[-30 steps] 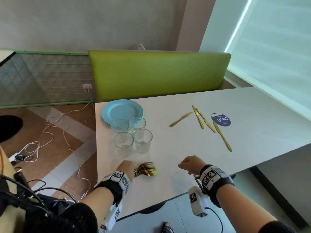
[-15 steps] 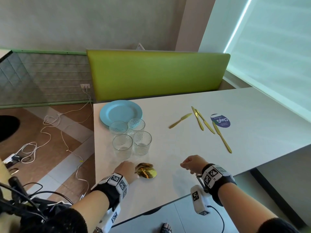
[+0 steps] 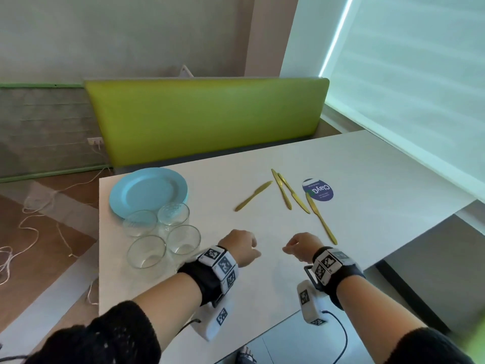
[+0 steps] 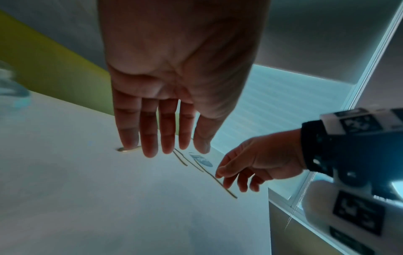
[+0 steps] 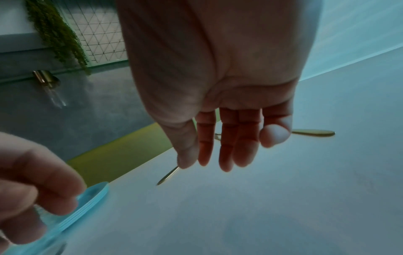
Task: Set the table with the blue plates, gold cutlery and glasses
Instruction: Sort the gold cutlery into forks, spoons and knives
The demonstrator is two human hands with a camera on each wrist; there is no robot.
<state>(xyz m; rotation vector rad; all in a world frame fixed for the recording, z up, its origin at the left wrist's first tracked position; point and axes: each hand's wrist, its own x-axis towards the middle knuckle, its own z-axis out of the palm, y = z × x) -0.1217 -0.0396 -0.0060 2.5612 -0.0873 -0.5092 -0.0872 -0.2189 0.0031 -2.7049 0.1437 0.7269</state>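
Note:
A stack of blue plates (image 3: 148,191) sits at the table's far left corner, with several clear glasses (image 3: 147,252) clustered just in front of it. Several gold knives (image 3: 281,189) lie scattered mid-table, the nearest one (image 3: 321,219) just beyond my right hand. My left hand (image 3: 240,248) hovers over the bare tabletop to the right of the glasses, fingers straight and holding nothing in the left wrist view (image 4: 165,148). My right hand (image 3: 296,245) hangs beside it, fingers relaxed and empty (image 5: 218,160). No gold spoons are in view.
A round purple sticker (image 3: 317,189) lies on the white table (image 3: 380,179) beside the knives. A green padded bench back (image 3: 210,119) runs along the far edge. The table's left edge drops to a floor with loose cables (image 3: 31,214). A blinded window is at right.
My left hand has left the gold spoons by the near glasses and moved right and forward to mid-table. The spoons are out of sight. My right hand has shifted slightly forward.

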